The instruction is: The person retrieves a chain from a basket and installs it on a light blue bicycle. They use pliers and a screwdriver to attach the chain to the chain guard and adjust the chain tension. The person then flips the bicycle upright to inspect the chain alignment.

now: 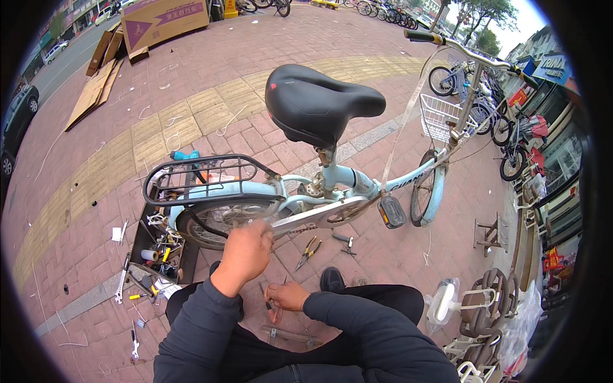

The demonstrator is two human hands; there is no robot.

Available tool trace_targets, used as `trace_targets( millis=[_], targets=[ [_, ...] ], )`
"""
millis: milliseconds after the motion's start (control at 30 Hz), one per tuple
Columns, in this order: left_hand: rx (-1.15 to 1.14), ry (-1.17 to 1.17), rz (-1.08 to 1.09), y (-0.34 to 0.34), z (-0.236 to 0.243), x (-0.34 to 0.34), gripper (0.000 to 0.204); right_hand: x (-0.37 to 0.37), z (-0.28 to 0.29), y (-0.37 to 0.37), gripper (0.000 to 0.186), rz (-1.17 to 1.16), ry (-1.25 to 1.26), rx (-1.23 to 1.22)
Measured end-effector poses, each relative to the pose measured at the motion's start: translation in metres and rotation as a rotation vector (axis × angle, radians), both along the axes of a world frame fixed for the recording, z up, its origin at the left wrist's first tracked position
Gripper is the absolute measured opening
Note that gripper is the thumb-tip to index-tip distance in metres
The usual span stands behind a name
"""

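A light blue bicycle (357, 185) with a black saddle (313, 102) and a black rear rack (204, 175) stands in front of me. My left hand (248, 250) is at the rear wheel (217, 220), beside the chain guard (306, 217). Its fingers are curled closed; what they grip is hidden. Lower, between my knees, my right hand (286, 296) is closed around a tool with orange handles (274, 313), whose kind I cannot make out. Pliers (309, 252) with dark and yellow handles lie on the paving beyond it, near a small T-shaped metal tool (345, 244).
An open toolbox (188, 258) crammed with tools sits left of the wheel, with wrenches (122, 281) and a screwdriver (142, 295) beside it. White child seats (444, 303) stand at the right. Cardboard (96, 96) lies far left; parked bicycles (491, 115) line the shopfronts.
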State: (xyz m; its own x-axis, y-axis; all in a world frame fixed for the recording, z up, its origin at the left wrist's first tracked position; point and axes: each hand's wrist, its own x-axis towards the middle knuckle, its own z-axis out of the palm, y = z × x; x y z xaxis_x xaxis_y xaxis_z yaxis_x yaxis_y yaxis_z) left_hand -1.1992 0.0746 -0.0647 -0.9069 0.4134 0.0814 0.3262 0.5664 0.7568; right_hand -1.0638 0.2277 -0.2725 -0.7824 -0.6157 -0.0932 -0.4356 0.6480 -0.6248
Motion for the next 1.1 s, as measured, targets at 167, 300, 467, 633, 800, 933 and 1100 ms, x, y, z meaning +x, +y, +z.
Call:
trace_targets(
  millis=[167,300,467,633,800,933,1100],
  targets=[
    [0.193,-0.202,0.101,-0.012,-0.013,-0.004,0.015,-0.024,0.136,0.031,0.017,-0.272,0.243,-0.166],
    [0.429,-0.878,0.047,-0.005,-0.012,0.009,0.010,-0.021,0.217,0.056,0.018,-0.534,0.591,-0.307],
    [0.980,-1.250,-0.281,0.015,-0.011,0.037,0.015,-0.013,0.237,0.054,0.023,-0.599,0.699,-0.554],
    [1.125,-1.150,-0.265,0.022,-0.007,0.035,0.015,-0.018,0.220,0.071,0.027,-0.545,0.205,-0.785],
    [1.045,-0.928,-0.189,0.033,0.004,0.036,0.019,-0.019,0.207,0.071,0.042,-0.659,-0.704,-1.054],
    [1.041,-1.020,-0.187,0.041,0.006,0.038,0.020,-0.017,0.208,0.071,0.045,-0.489,-0.768,-1.186],
    [1.077,-0.973,-0.082,0.040,0.009,0.034,0.015,-0.013,0.221,0.076,0.032,-0.574,-0.855,-1.138]
  ],
)
